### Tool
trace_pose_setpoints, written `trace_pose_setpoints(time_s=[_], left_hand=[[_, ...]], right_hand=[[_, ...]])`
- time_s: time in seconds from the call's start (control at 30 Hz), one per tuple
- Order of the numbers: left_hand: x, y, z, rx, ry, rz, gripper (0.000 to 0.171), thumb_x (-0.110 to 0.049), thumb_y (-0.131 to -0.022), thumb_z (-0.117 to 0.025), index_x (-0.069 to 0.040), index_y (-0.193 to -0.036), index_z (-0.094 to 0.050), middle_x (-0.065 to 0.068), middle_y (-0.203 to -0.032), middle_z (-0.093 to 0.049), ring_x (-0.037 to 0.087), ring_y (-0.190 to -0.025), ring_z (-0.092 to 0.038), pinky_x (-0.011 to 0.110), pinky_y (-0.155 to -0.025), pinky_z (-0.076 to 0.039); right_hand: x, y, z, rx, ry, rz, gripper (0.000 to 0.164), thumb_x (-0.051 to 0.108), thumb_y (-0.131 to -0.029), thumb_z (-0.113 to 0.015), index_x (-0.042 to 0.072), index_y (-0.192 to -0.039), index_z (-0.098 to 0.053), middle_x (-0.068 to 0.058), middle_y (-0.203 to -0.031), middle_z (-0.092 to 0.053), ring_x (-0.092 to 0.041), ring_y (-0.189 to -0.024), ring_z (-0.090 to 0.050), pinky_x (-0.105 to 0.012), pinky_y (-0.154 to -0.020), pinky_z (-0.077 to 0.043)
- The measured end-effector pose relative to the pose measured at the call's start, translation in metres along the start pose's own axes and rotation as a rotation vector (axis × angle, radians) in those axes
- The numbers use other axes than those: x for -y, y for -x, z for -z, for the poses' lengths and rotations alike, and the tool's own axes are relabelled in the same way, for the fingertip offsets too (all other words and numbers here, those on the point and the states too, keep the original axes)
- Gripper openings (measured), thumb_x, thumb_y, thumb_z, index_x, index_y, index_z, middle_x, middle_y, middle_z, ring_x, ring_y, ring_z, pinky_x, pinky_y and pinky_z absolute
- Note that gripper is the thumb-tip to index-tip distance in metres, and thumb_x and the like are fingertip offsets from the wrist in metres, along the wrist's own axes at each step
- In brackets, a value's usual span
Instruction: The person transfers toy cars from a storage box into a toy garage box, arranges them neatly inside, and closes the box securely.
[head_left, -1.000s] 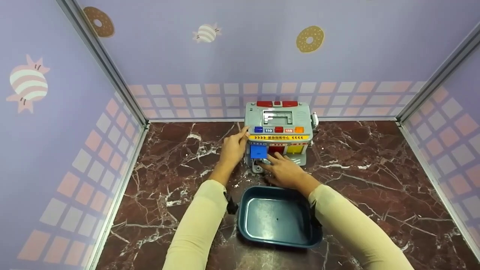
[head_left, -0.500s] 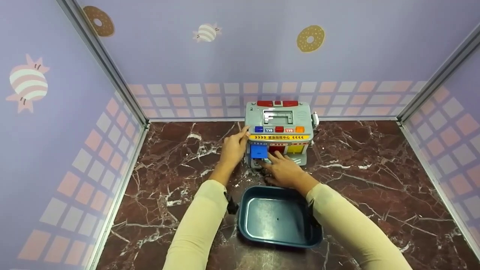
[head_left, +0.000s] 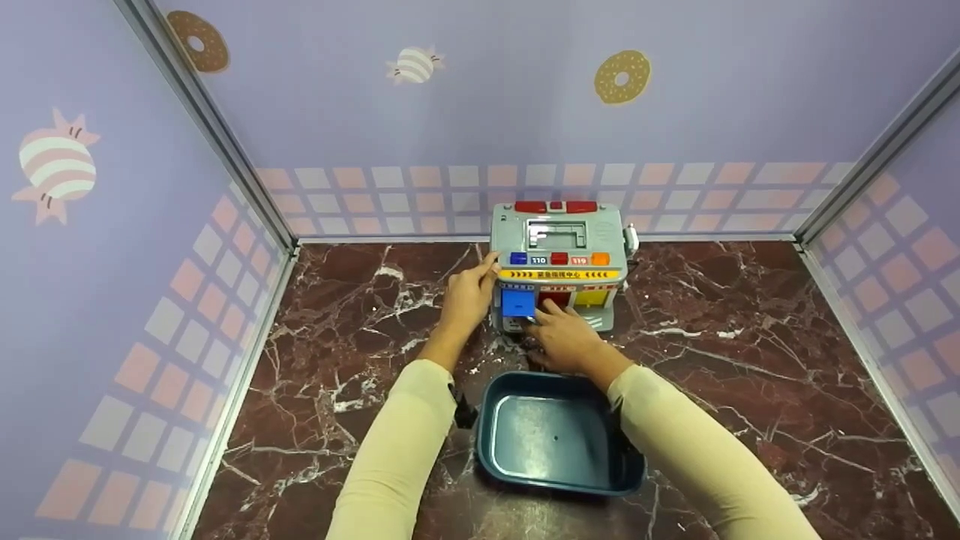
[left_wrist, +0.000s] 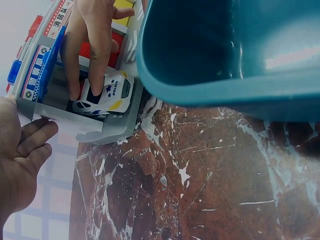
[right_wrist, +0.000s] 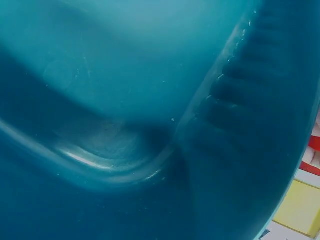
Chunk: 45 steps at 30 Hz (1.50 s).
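A grey toy emergency station (head_left: 510, 234) stands against the back wall, its blue garage door (head_left: 517, 304) raised. A white toy police car (left_wrist: 116, 95) sits partly inside the bay under that door. My right hand (head_left: 566, 341) reaches to the bay; in the left wrist view two extended fingers (left_wrist: 98, 60) come down onto the car's roof and windshield area. My left hand (head_left: 466, 296) touches the station's left side, fingertips at its upper edge. The right wrist view does not show the right hand.
A dark teal plastic tub (head_left: 487, 435) sits on the marbled tabletop (head_left: 337, 465) in front of the station, under the right forearm. It fills most of the right wrist view. Patterned walls (head_left: 510, 112) enclose the back and both sides. The station's red and yellow doors (head_left: 591, 298) are down.
The police car has slid back into the bay, from jutting out past the base to mostly hidden under the blue door. My right hand followed it slightly; my left hand stayed put.
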<state>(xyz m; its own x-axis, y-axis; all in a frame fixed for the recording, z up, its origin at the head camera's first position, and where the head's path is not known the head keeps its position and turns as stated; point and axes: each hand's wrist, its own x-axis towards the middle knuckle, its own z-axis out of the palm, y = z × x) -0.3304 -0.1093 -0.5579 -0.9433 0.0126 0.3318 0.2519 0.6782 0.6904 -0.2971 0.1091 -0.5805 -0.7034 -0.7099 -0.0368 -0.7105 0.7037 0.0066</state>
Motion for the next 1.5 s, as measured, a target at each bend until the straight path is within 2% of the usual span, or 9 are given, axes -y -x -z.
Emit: trace_pose_setpoints(time_s=[0.17,0.53,0.73,0.9,1.0,1.2,1.33,1.5], left_hand=[[0.0,0.001,0.0,0.003,0.011,0.002,0.039,-0.035,-0.114,-0.062,-0.021,-0.149,-0.072,0.017,-0.134,-0.078,0.039,-0.086,-0.074,0.06,-0.091,-0.063],[0.003,-0.001,0.0,0.006,-0.005,0.03,0.042,-0.038,-0.114,-0.061,-0.02,-0.151,-0.07,0.019,-0.137,-0.075,0.043,-0.098,-0.08,0.061,-0.095,-0.063],[0.005,0.001,0.0,-0.004,-0.012,0.018,0.042,-0.038,-0.113,-0.062,-0.019,-0.149,-0.072,0.022,-0.133,-0.076,0.047,-0.109,-0.08,0.064,-0.096,-0.062],[0.005,0.002,0.0,-0.007,-0.001,0.013,0.04,-0.037,-0.114,-0.062,-0.019,-0.148,-0.073,0.018,-0.138,-0.074,0.046,-0.113,-0.08,0.063,-0.098,-0.061],[0.005,0.002,0.0,0.0,0.009,0.023,0.04,-0.037,-0.114,-0.061,-0.02,-0.149,-0.072,0.015,-0.142,-0.073,0.045,-0.113,-0.079,0.063,-0.1,-0.061],[0.002,0.001,0.0,-0.001,0.011,0.021,0.04,-0.036,-0.114,-0.061,-0.019,-0.149,-0.072,0.016,-0.141,-0.074,0.044,-0.103,-0.08,0.063,-0.098,-0.061],[0.0,0.001,0.0,0.001,0.01,0.022,0.04,-0.037,-0.114,-0.061,-0.02,-0.148,-0.072,0.012,-0.143,-0.073,0.043,-0.101,-0.079,0.062,-0.097,-0.062],[0.0,0.001,-0.001,-0.003,0.013,0.01,0.041,-0.037,-0.114,-0.062,-0.019,-0.148,-0.073,0.018,-0.137,-0.076,0.044,-0.101,-0.08,0.061,-0.098,-0.062]], right_hand=[[-0.001,0.0,-0.002,0.025,0.033,0.013,0.047,0.038,-0.104,-0.074,0.014,-0.143,-0.072,-0.009,-0.148,-0.065,-0.041,-0.136,-0.053,-0.066,-0.108,-0.056],[0.0,0.002,0.002,0.055,-0.003,0.015,0.047,0.027,-0.105,-0.072,0.014,-0.149,-0.066,-0.011,-0.153,-0.063,-0.043,-0.139,-0.054,-0.068,-0.114,-0.053],[0.0,0.002,0.003,0.077,-0.013,-0.003,0.05,0.033,-0.106,-0.071,0.016,-0.153,-0.063,-0.016,-0.158,-0.058,-0.048,-0.143,-0.053,-0.073,-0.118,-0.048],[0.0,-0.001,0.002,0.09,-0.031,0.005,0.057,0.036,-0.105,-0.072,0.022,-0.159,-0.06,-0.019,-0.161,-0.055,-0.055,-0.144,-0.052,-0.076,-0.118,-0.046],[-0.001,-0.002,0.002,0.098,-0.035,-0.014,0.058,0.037,-0.104,-0.073,0.02,-0.158,-0.061,-0.018,-0.166,-0.052,-0.053,-0.144,-0.052,-0.075,-0.118,-0.046],[-0.004,-0.005,0.005,0.15,-0.029,-0.076,0.058,0.041,-0.104,-0.073,0.01,-0.153,-0.065,-0.015,-0.177,-0.042,-0.049,-0.151,-0.047,-0.072,-0.124,-0.041],[-0.004,-0.007,0.006,0.179,-0.046,-0.105,0.061,0.042,-0.106,-0.071,0.008,-0.156,-0.062,-0.015,-0.179,-0.039,-0.049,-0.157,-0.043,-0.073,-0.126,-0.039],[-0.005,-0.011,0.007,0.16,-0.069,-0.11,0.059,0.037,-0.104,-0.073,0.008,-0.155,-0.063,-0.018,-0.177,-0.042,-0.048,-0.15,-0.05,-0.071,-0.121,-0.045]])
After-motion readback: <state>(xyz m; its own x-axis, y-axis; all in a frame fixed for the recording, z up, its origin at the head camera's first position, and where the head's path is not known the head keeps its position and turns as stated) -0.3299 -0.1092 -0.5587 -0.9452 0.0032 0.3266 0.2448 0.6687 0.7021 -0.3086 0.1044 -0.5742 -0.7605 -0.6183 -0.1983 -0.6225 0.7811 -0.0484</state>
